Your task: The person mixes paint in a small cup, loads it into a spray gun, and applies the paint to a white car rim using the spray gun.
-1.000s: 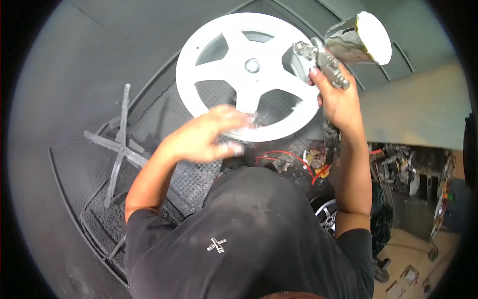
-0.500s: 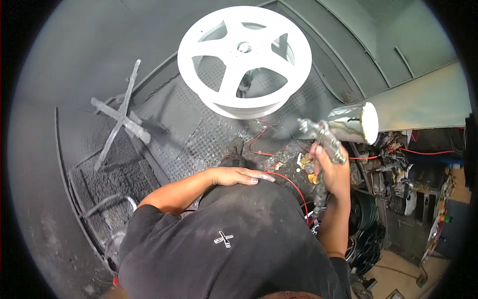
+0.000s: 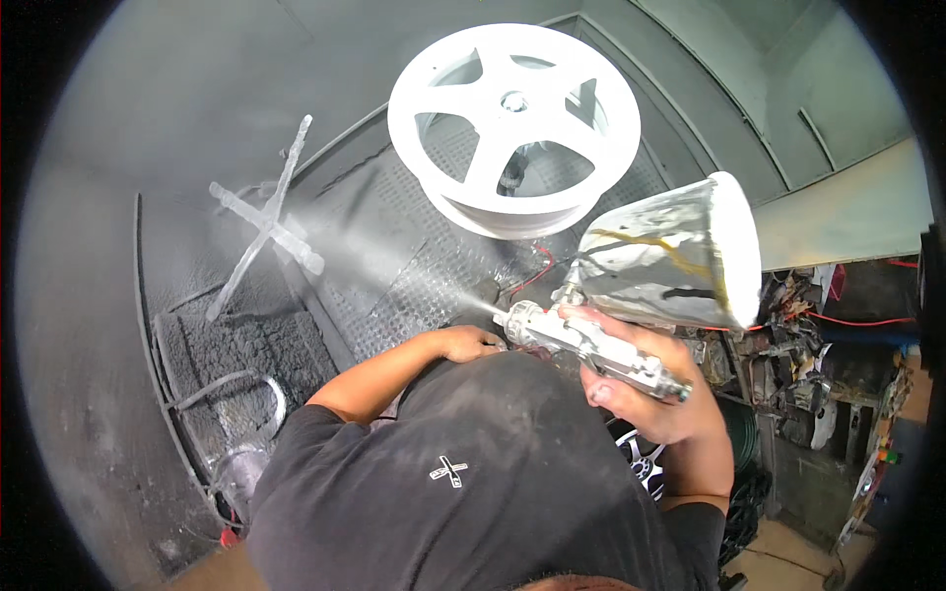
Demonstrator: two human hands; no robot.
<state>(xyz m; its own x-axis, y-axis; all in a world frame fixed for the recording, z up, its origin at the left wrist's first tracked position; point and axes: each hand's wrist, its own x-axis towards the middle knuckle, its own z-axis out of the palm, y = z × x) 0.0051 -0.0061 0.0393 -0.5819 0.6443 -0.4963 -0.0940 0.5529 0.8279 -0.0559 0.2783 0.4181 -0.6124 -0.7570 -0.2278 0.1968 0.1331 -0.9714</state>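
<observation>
My right hand (image 3: 645, 369) grips a spray gun (image 3: 591, 345) held in front of my chest. A large paint cup (image 3: 650, 251), streaked white, grey and yellow, sits on the gun. From its nozzle a pale mist fans out leftward, toward a grey X-shaped piece (image 3: 266, 225). My left hand (image 3: 471, 343) lies against the front of my shirt with its fingers curled; what they hold, if anything, is hidden. Beyond the gun, a white five-spoke wheel rim (image 3: 483, 128) stands raised on a support that shows partly through its openings.
A rough grey padded block (image 3: 246, 355) with a curved bar (image 3: 276, 404) is at left. The floor is a studded mat (image 3: 399, 295) crossed by a red hose (image 3: 542, 266). Cluttered shelving (image 3: 828, 394) stands at right. Another wheel (image 3: 645, 463) is partly hidden behind my right arm.
The spray gun has come nearer and turned its nozzle left, and mist now leaves it. My left hand has drawn left and its fingers have curled. The view has shifted slightly.
</observation>
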